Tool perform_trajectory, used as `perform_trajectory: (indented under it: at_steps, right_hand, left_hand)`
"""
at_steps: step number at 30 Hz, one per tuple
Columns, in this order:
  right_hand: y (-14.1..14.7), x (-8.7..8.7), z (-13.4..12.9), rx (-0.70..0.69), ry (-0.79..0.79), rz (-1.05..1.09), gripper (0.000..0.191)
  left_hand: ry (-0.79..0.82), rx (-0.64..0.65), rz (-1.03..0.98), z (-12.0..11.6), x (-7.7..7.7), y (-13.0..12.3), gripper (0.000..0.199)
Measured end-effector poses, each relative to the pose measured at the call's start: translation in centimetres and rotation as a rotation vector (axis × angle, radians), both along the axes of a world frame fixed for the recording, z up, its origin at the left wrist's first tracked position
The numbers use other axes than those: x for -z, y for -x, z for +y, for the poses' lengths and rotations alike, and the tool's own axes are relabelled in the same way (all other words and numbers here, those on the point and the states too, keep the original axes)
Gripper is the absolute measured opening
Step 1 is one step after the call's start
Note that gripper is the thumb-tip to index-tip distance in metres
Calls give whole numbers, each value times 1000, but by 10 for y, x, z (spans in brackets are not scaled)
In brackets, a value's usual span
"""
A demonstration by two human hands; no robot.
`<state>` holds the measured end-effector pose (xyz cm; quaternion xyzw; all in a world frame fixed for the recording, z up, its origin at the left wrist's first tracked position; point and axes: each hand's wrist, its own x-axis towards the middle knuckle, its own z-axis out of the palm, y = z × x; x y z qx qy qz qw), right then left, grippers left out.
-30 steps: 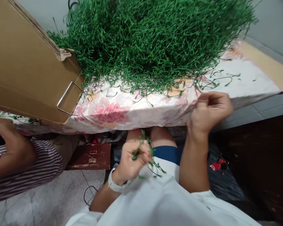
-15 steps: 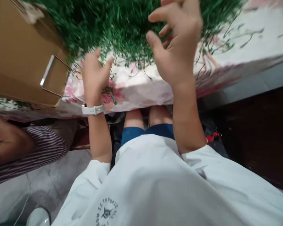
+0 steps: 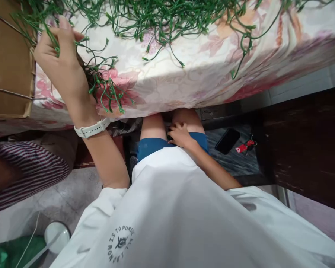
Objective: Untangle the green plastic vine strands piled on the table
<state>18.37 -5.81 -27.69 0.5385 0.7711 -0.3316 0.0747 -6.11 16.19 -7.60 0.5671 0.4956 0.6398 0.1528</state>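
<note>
My left hand (image 3: 64,63), with a pale watch on its wrist, is at the table's left side beside the cardboard. Its fingers are closed on thin green plastic stems (image 3: 48,33), which stick out between them. A small cluster of similar stems (image 3: 110,93) lies by the wrist on the cloth edge. My right hand (image 3: 181,134) rests on my lap between the thighs, fingers bent and slightly apart; a small dark patch under the fingertips is unclear. A large pile of green stems (image 3: 167,16) spreads over the flowered tablecloth (image 3: 162,83).
A cardboard box (image 3: 11,67) with metal wires stands at the left. Below it is a person's striped clothing (image 3: 33,167). A black phone (image 3: 227,141) and red-tagged keys (image 3: 244,146) lie at the right, beside dark wood (image 3: 309,149). A round white object (image 3: 57,236) is lower left.
My left hand has moved up and left and closed on stems. My right hand has left the pile and dropped to my lap. The view has shifted, showing the phone and keys.
</note>
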Motion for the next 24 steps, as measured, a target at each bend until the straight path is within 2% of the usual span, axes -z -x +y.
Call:
perform_trajectory:
  at_steps: [2, 7, 12, 13, 15, 17, 18, 20, 24]
  right_hand:
    - [-2, 0, 1, 0, 8, 32, 21]
    - [-12, 0, -1, 122, -5, 140, 29]
    - [-24, 8, 1, 330, -16, 379, 30]
    - [-27, 8, 1, 377, -19, 443, 30]
    - [-31, 2, 2, 477, -34, 567, 32]
    - [-33, -15, 1, 559, -54, 667, 39]
    - [-33, -27, 0, 593, -61, 722, 43]
    - [-32, -58, -1, 656, -60, 881, 48]
    - [-22, -122, 1, 766, -66, 1290, 42]
  left_hand:
    - [39, -49, -37, -12, -9, -10, 44]
    - [123, -30, 135, -33, -24, -24, 47]
    - [200, -90, 146, -30, -23, -24, 45]
    - [181, -92, 142, -31, -22, -22, 44]
    - [86, -9, 112, -38, -18, -17, 37]
    - [-36, 63, 25, -57, -14, -14, 29]
    - [-38, 147, 28, -71, -13, -14, 24]
    - [-85, 212, 19, -106, -12, -19, 44]
    - [171, 217, 35, -180, -10, -43, 22]
